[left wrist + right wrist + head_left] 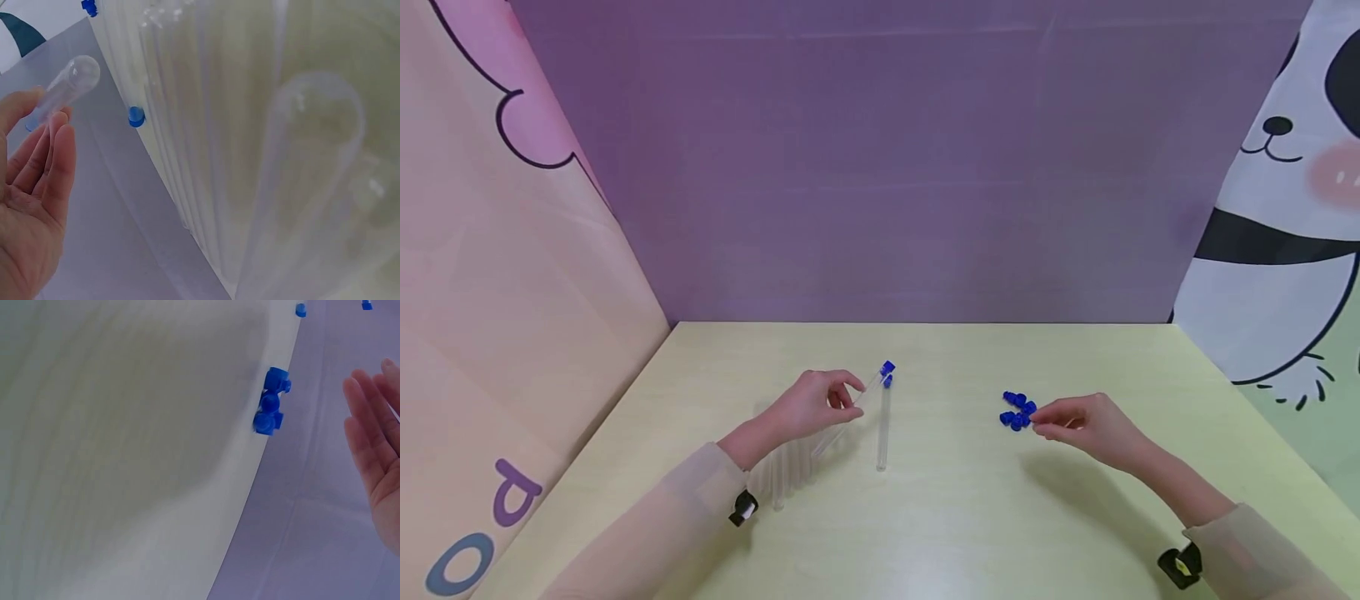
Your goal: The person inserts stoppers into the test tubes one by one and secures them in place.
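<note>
The table [940,517], read as a clock face from the head view, appears flat, so anything round on it could roll if bumped. At 3 o'clock the right hand [1097,429] has its thumb and fingertips close together beside the caps; whether it pinches 1 cannot be told. At 10 o'clock the left hand [820,406] pinches 1 clear tube [72,81] between thumb and fingertips, tilted, its far end toward 1 o'clock. So slight a pinch on smooth plastic could let the tube swivel or slip. Its low end is near the loose tubes [778,475] at 9 o'clock, and a careless swing could knock them apart. The capped tube [883,425], lying near 12 o'clock, could be struck by the held tube's end. Smallest are the blue caps: the 1 at the held tube's end [888,367] might come off if poorly seated, which cannot be judged, and the cap pile [1017,422] between 2 and 3 o'clock could scatter under a clumsy fingertip.
</note>
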A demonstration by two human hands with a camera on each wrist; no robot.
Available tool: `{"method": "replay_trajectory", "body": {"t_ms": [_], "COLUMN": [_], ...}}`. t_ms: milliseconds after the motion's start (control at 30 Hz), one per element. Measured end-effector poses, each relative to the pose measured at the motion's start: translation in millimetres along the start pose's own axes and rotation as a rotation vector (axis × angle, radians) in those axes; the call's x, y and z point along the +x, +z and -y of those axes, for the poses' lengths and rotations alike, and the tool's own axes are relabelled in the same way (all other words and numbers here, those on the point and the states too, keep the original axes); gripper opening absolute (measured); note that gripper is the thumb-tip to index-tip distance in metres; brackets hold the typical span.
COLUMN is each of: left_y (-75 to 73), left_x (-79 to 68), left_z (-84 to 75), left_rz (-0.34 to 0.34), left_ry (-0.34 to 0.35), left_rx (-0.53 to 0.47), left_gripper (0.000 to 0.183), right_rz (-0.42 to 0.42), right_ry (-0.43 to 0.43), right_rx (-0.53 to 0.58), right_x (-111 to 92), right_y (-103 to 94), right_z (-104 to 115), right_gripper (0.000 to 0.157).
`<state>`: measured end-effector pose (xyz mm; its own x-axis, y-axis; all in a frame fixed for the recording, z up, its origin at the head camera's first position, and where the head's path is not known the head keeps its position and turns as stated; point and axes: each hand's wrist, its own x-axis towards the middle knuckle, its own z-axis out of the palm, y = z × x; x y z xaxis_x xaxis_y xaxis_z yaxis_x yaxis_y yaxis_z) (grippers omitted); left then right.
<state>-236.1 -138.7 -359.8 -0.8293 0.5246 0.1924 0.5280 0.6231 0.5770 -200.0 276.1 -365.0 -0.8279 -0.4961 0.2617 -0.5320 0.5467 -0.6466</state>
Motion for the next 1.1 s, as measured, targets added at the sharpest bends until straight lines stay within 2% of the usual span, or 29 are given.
{"method": "replay_trajectory", "body": {"t_ms": [167,333,567,833,1100], "left_y": [1.1,5.3,12.2,14.9,20.0], "left_x": [4.1,10.5,16.1,22.9,26.1], "left_z": [5.8,11.2,19.5,21.3,23.2], "left_rz": [0.034,0.086,0.124,0.152,0.162], "left_ry": [-0.094,-0.189,-0.212,-0.251,-0.264], "left_rx": [-0.058,-0.107,-0.119,-0.099,-0.08], "left_gripper": [0.038,0.037,0.036,0.033,0.03], "right_rz": [-0.031,-0.049,-0.045,-0.064,-0.071], "right_ry": [-0.079,-0.122,-0.109,-0.072,-0.103], "right_rx": [-0.084,-0.098,-0.111,-0.104,-0.103], "right_x": [-3.0,-7.4,-12.3,-16.6,-16.6], "right_y": [-0.1,-1.6,-6.6,-9.1,-9.1], "right_z": [-6.3,-12.6,-18.6,-23.5,-23.0], "right_gripper": [0.015,0.014,0.016,0.014,0.013]}}
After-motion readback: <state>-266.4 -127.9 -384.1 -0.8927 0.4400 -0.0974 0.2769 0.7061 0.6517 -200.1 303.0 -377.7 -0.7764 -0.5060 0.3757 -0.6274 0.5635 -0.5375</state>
